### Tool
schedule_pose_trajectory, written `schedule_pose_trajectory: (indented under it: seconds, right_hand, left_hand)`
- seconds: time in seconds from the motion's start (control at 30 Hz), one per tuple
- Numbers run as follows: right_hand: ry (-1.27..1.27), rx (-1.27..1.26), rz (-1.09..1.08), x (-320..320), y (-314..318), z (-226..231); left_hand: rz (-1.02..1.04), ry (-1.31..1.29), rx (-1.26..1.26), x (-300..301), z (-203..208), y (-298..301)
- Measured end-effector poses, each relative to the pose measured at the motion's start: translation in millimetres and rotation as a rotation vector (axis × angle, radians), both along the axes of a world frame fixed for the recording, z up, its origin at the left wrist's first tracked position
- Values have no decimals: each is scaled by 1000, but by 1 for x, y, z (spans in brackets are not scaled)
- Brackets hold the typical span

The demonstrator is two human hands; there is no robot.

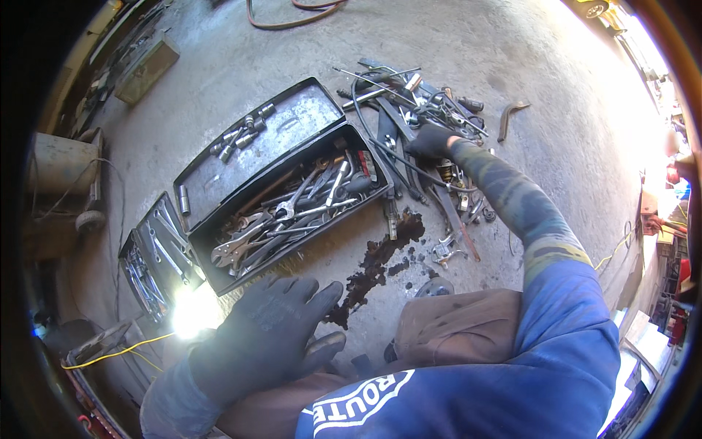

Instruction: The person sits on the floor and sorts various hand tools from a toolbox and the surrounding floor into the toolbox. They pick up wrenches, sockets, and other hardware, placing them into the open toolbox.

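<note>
My left hand (274,333), in a black glove, hovers above my lap with its fingers apart and nothing in it. Just beyond it stands a black metal toolbox (212,230), filled with wrenches, an adjustable wrench (287,208) and locking pliers (232,249). Its lid (292,110) lies folded back, with several sockets (245,135) on it. My right hand (431,141), also black-gloved, reaches into a loose pile of tools (446,110) on the floor to the right of the box. Its fingers blend into the dark pile, so what they grip, if anything, is hidden.
A smaller case of wrenches (155,245) sits left of the toolbox, beside a bright work light (196,311) with a yellow cord (121,355). A dark oily stain (373,267) marks the concrete floor. A curved metal piece (506,121) lies right of the pile; a hose (292,22) lies farther off.
</note>
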State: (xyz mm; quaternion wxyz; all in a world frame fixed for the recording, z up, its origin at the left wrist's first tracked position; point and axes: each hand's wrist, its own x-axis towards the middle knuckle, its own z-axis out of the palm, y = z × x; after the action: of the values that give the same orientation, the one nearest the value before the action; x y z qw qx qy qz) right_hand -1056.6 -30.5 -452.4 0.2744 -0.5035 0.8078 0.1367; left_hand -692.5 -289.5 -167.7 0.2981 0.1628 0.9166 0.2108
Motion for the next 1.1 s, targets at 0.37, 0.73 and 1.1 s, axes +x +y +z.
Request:
schedule_pose_trajectory:
  seconds: [0.37,0.73,1.1]
  right_hand:
    - [-425,-598,-558,4,104,80]
    - [-435,-1401,-492,-3,-3,243]
    - [-431,-636,8,127,-135,136]
  left_hand:
    - [-14,-14,59,2,19,1]
    - [-18,18,32,4,6,16]
    - [-23,153,112,28,-12,24]
